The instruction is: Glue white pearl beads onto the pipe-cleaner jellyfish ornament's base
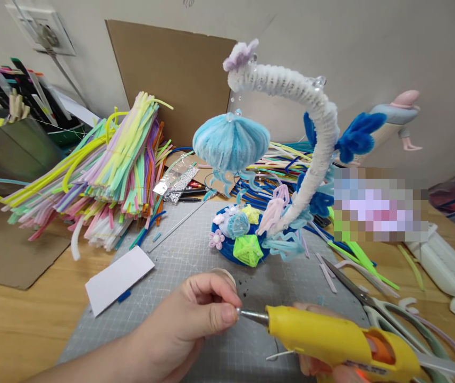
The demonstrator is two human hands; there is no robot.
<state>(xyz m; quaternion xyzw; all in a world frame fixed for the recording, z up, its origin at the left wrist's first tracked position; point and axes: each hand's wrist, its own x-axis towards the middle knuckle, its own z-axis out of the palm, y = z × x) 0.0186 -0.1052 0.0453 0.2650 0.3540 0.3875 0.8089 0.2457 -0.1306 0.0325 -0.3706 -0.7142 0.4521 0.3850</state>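
Observation:
Between the thumb and forefinger of my left hand (207, 311) is a small shiny bead (238, 310). My right hand (311, 364) is wrapped round a yellow hot glue gun (319, 335), whose metal nozzle meets the bead or nearly so. Behind my hands stands a pipe-cleaner lamp-like ornament: a white curved arch (323, 122) with blue tufts, and a light-blue jellyfish (231, 141) hanging from it. Its dark blue base (227, 255) carries a green star (248, 250), a pink flower and other small fuzzy pieces.
A grey cutting mat (132, 330) covers the table. Scissors (375, 303) lie at right, a white card (119, 280) at left. Bundled pipe cleaners (124, 165) are heaped at back left, near a metal pot (16, 154) of markers. Cardboard (171, 80) leans on the wall.

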